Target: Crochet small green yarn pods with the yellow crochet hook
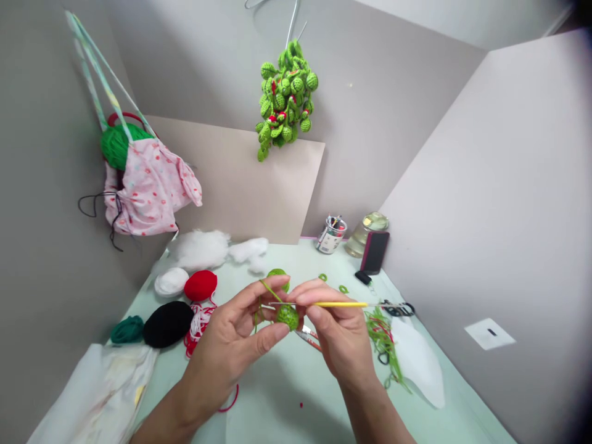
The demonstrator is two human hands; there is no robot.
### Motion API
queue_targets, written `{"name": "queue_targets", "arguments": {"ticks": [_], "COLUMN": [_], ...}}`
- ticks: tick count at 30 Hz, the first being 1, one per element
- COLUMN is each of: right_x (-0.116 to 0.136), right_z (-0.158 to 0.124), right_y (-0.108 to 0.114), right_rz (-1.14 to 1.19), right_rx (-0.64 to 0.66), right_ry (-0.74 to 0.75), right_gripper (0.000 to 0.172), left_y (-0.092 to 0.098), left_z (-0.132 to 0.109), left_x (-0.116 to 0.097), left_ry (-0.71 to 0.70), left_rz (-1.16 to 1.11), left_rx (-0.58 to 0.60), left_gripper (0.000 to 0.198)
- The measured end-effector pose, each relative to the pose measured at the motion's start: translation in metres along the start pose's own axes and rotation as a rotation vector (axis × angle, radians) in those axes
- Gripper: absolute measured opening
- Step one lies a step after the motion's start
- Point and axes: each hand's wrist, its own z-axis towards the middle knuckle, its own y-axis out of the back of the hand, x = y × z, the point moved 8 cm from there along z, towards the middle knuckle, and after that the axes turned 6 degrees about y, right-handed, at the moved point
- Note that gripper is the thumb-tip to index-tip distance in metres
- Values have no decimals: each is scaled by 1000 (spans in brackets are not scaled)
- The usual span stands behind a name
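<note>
Between my two hands is a small green crocheted ball (287, 317). My left hand (247, 324) pinches it between thumb and fingers, and a strand of green yarn (267, 287) runs over the raised index finger. In my right hand (333, 317) a crochet hook (342, 304) with a yellow handle lies nearly level, its thin metal tip pointing left across the top of the ball. Behind my fingertips sits a green yarn ball (278, 275), partly covered. An orange-and-white handled tool (311, 338) lies beneath my right hand, mostly hidden.
At left lie red yarn (200, 285), black yarn (168, 324), white yarn (171, 282) and white stuffing (198, 248). Farther right are a jar of tools (332, 235), a phone (375, 253), scissors (398, 308) and yarn scraps (383, 339). Green crocheted pieces (287, 98) hang above.
</note>
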Motion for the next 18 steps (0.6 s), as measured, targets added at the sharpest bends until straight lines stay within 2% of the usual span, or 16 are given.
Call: {"name": "queue_targets", "arguments": {"ticks": [4, 7, 12, 18], "right_x": [7, 9, 3, 6], "right_z": [-2, -3, 0, 1], "right_y": [-3, -2, -1, -1], "right_rz": [-47, -73, -14, -51], "right_rx": [-33, -50, 44, 129], "right_ry": [74, 83, 27, 1], "right_gripper": [15, 16, 15, 17], "left_y": [-2, -3, -2, 4], "left_z": [0, -1, -2, 4], "left_x": [2, 0, -1, 3], "left_ry": [-14, -15, 6, -4], "left_rz": [73, 74, 31, 11], "left_rx": [61, 38, 29, 142], "left_gripper": [46, 43, 54, 58]}}
